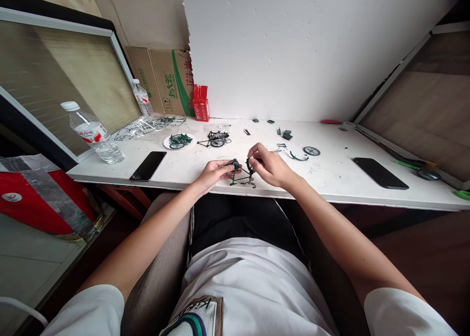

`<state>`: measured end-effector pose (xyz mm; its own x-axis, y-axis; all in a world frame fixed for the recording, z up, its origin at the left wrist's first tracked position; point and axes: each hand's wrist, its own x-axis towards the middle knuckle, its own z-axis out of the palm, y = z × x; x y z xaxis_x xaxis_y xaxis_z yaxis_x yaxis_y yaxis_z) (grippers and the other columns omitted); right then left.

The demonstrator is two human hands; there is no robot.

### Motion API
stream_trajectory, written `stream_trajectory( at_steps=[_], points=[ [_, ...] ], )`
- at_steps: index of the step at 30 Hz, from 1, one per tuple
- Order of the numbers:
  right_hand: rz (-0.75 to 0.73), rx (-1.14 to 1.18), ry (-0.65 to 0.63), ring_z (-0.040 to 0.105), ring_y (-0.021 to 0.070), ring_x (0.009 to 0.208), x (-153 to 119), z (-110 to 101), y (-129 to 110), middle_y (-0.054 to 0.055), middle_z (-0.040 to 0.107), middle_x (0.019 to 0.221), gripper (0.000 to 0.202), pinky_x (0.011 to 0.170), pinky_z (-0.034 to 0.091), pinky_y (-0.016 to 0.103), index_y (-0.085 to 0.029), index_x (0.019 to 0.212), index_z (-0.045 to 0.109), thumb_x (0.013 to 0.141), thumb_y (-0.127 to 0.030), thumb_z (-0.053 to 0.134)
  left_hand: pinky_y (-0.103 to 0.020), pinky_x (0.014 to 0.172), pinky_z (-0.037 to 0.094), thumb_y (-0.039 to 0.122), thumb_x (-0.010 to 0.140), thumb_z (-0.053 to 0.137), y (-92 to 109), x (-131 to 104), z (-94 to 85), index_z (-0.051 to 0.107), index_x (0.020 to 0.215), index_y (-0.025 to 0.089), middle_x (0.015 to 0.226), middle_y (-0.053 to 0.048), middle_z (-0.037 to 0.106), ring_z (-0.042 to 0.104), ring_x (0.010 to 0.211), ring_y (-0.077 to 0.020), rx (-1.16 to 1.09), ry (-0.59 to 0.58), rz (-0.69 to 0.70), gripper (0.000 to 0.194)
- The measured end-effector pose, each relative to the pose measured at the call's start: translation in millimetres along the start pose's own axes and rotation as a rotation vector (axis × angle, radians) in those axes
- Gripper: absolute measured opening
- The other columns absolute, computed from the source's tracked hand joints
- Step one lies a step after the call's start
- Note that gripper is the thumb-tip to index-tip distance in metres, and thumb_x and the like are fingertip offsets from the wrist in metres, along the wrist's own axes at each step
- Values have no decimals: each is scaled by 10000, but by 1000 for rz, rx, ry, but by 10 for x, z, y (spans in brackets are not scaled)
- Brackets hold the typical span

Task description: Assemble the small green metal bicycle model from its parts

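Near the front edge of the white table, a small dark green model bicycle (243,179) is held between both hands. Thumb and fingers of my left hand (216,173) grip its wheel end. At the opposite end, my right hand (270,166) pinches a dark curved part with closed fingertips, which partly cover it. Right of that hand lie a loose spoked wheel (312,151), a curved green piece (298,156) and a small green frame piece (281,145). Farther back are several small dark green parts (287,136).
A white plate (166,144) bears green bicycle parts, beside a black model bicycle (218,140). Phones lie left (148,166) and right (381,173). A water bottle (96,135) stands left; scissors (428,173) lie right. At the back are a carton (165,79) and red box (201,103).
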<state>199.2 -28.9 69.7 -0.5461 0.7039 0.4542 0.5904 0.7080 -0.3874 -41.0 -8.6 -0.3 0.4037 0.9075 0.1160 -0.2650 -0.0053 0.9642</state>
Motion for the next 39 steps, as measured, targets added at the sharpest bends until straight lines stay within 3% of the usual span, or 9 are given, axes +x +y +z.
stream_trajectory(
  at_steps=[5, 11, 14, 17, 20, 23, 27, 34, 39],
  points=[
    [22, 43, 127, 552, 207, 657, -3, 17, 82, 55, 649, 839, 239, 683, 398, 325, -216, 1064, 528, 1092, -372, 349, -351, 916, 545, 407, 807, 892, 33, -15, 22, 822, 1162, 131, 1296, -209, 770, 784, 1108, -321, -31, 1, -30, 455],
    [0, 64, 159, 534, 191, 650, 5, -5, 63, 24, 624, 814, 341, 701, 433, 331, -204, 1326, 542, 1142, -385, 318, -373, 909, 557, 401, 785, 905, 52, -31, 38, 812, 1153, 117, 1245, -212, 789, 795, 1038, -318, -42, 18, -39, 475],
    [-98, 86, 197, 645, 228, 854, 37, -3, 59, 74, 720, 957, 372, 800, 501, 359, -226, 1404, 549, 1152, -418, 353, -366, 908, 552, 403, 795, 895, 55, -36, 34, 812, 1158, 127, 1266, -201, 784, 792, 1047, -313, -36, 11, -34, 463],
    [-175, 119, 234, 687, 264, 1097, 59, 25, 63, 95, 777, 1075, 309, 950, 528, 419, -247, 1281, 619, 1152, -395, 380, -357, 903, 545, 402, 799, 892, 54, -37, 28, 817, 1151, 135, 1288, -193, 777, 788, 1056, -306, -31, 6, -26, 448],
    [-168, 221, 273, 727, 253, 1136, 56, 59, 57, 91, 787, 1142, 234, 986, 553, 436, -254, 1210, 599, 1150, -384, 415, -363, 906, 545, 410, 793, 900, 51, -35, 24, 819, 1154, 143, 1288, -187, 777, 788, 1033, -294, -28, 14, -25, 456],
    [-169, 216, 356, 744, 258, 1100, 50, 74, 49, 95, 781, 1152, 189, 933, 583, 424, -254, 1139, 613, 1104, -430, 554, -368, 911, 544, 422, 790, 905, 38, -26, 17, 824, 1143, 147, 1294, -181, 774, 789, 1006, -283, -29, 20, -15, 454],
    [-216, 103, 470, 723, 223, 859, 58, 83, 52, 70, 754, 961, 237, 754, 593, 364, -241, 989, 658, 1005, -468, 723, -340, 888, 535, 396, 776, 925, 9, -11, 3, 820, 1150, 160, 1294, -162, 774, 792, 1011, -274, -34, 51, 6, 455],
    [-142, 175, 414, 694, 169, 777, 52, 196, 41, 49, 723, 923, 261, 676, 608, 301, -231, 1065, 645, 1062, -492, 624, -396, 949, 568, 355, 683, 982, -16, 4, 103, 820, 1047, 144, 1155, -138, 812, 783, 952, -253, -125, 227, 120, 451],
    [-121, 174, 433, 629, 133, 687, 44, 270, 74, 13, 670, 852, 251, 612, 590, 273, -232, 1001, 604, 1037, -470, 673, -387, 949, 585, 372, 656, 993, -63, 26, 205, 812, 1023, 153, 1131, -116, 813, 774, 940, -229, -157, 394, 205, 465]
  ],
)
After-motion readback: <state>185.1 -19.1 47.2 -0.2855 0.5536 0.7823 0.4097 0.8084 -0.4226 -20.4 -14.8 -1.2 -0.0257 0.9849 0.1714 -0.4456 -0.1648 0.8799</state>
